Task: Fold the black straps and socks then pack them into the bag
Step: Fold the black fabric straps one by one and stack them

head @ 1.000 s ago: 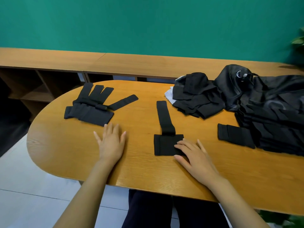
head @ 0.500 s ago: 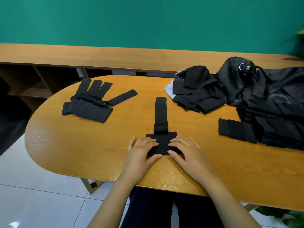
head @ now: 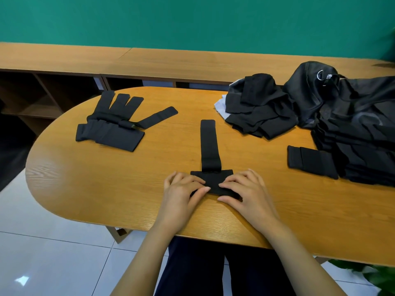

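The oval table (head: 85, 178), grained honey-coloured wood, carries the crumpled black bag (head: 352, 124) at my right. A T-shaped strap (head: 209, 144) of matte black cloth lies at the near middle. My left hand (head: 181, 193) and right hand (head: 248, 195) pinch its wide pad, fingers curled on top, thumbs at its near edge.

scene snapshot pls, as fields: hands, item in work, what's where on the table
in work: strap, flat on table, narrow end pointing away
left hand: pinches strap's wide near end
right hand: pinches same end
far left: strap pile
right: folded piece at edge of bag
far right of centre: black heap, beside bag
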Available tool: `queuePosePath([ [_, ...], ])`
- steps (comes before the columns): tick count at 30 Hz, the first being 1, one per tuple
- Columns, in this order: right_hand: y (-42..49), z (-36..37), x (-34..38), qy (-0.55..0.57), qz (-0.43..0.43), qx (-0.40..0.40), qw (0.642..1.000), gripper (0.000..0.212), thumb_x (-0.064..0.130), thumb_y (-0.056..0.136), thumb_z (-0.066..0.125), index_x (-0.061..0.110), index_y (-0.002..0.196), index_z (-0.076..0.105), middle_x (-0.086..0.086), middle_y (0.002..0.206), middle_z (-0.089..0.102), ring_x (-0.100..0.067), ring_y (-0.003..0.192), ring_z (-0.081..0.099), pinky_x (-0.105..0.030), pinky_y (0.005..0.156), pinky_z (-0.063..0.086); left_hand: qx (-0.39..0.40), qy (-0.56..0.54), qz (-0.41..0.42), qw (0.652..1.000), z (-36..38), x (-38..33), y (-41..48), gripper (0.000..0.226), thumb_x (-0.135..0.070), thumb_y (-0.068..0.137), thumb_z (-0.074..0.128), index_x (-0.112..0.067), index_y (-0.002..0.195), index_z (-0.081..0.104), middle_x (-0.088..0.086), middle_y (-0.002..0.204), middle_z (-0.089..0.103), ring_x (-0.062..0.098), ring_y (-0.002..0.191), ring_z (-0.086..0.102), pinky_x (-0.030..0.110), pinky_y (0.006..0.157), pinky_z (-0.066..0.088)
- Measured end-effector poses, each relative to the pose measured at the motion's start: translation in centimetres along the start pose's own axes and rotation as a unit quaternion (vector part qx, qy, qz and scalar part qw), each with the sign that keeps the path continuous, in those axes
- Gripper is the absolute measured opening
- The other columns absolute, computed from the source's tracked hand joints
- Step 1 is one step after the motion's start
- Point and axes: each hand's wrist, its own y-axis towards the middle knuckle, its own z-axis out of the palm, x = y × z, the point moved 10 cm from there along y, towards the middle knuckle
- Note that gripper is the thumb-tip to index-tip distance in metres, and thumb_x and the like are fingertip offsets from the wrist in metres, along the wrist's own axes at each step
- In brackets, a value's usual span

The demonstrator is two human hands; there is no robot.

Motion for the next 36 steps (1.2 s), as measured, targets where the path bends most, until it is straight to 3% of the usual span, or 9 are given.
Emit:
queuePosePath([
  [5,0.0,-0.4,0.1,0.014,-0.001,-0.015,1.0,0.038,0.056,0.091,0.044,0.032,0.098,0.073,0.021,0.101,0.063,0.0,0.106,0.044,-0.023,0.11,0.014,0.01,-0.022,0.009,1.0,0.1,-0.4,-0.1,0.04,-0.057,0.092,0.046,-0.03,0.092,0.075,-0.022,0.101,0.066,-0.001,0.104,0.051,0.042,0.109,0.027],
  [12,0.2,-0.6,-0.2,0.049,0.02,-0.017,0.998,0.037,0.05,0.094,0.041,0.027,0.094,0.071,0.023,0.093,0.058,0.004,0.098,0.042,-0.029,0.097,0.03,0.041,-0.016,0.016,0.999,0.4,-0.9,-0.1,0.053,-0.071,0.079,0.053,-0.032,0.11,0.071,-0.023,0.119,0.059,-0.004,0.118,0.04,0.027,0.108,0.018],
  [18,0.0,-0.8,-0.8,0.084,0.06,-0.025,0.994,0.03,0.048,0.091,0.048,0.029,0.107,0.065,0.015,0.095,0.058,0.004,0.101,0.038,-0.02,0.099,0.023,0.027,-0.008,0.022,0.999,0.2,-0.9,0.0,0.036,-0.052,0.089,0.05,-0.028,0.105,0.073,-0.02,0.11,0.066,-0.001,0.111,0.047,0.041,0.107,0.029],
  [21,0.0,-1.0,-0.8,0.09,0.068,-0.023,0.993,0.036,0.056,0.086,0.054,0.034,0.114,0.061,0.025,0.093,0.056,0.001,0.102,0.043,-0.016,0.093,0.027,0.009,-0.016,0.01,1.0,-0.2,-0.8,0.0,0.038,-0.051,0.09,0.047,-0.027,0.106,0.072,-0.017,0.102,0.066,-0.002,0.107,0.049,0.04,0.108,0.029],
  [25,0.1,-0.8,-0.5,0.057,0.061,-0.003,0.996,0.04,0.043,0.081,0.073,0.033,0.118,0.061,0.036,0.095,0.043,0.008,0.1,0.034,-0.016,0.089,0.029,-0.02,-0.047,-0.017,0.999,-0.7,-0.1,-0.1,0.037,-0.051,0.091,0.048,-0.025,0.105,0.071,-0.016,0.096,0.064,-0.005,0.102,0.052,0.04,0.109,0.03],
  [29,0.1,-0.2,-1.6,0.082,0.116,0.019,0.99,0.037,0.035,0.089,0.066,0.037,0.124,0.054,0.024,0.105,0.052,-0.007,0.11,0.049,-0.026,0.093,0.039,-0.019,-0.08,-0.045,0.996,-1.0,0.3,0.1,0.028,-0.042,0.087,0.064,-0.028,0.111,0.068,-0.025,0.102,0.06,-0.011,0.107,0.048,0.038,0.106,0.032],
  [33,-0.4,0.0,-2.6,0.167,0.157,0.014,0.973,0.045,0.038,0.091,0.06,0.045,0.131,0.04,0.009,0.121,0.061,-0.013,0.114,0.057,-0.032,0.096,0.049,0.006,-0.087,-0.081,0.993,-0.3,1.3,0.0,0.033,-0.035,0.089,0.062,-0.031,0.121,0.059,-0.016,0.102,0.064,0.011,0.105,0.056,0.044,0.098,0.044],
  [36,-0.4,0.2,-3.1,0.174,0.182,0.012,0.968,0.06,0.034,0.091,0.062,0.035,0.142,0.033,0.002,0.119,0.065,-0.012,0.112,0.06,-0.033,0.097,0.051,0.01,-0.109,-0.118,0.987,-0.1,2.0,-0.1,0.041,-0.039,0.09,0.059,-0.037,0.129,0.044,-0.016,0.098,0.066,0.012,0.105,0.058,0.043,0.098,0.045],
])
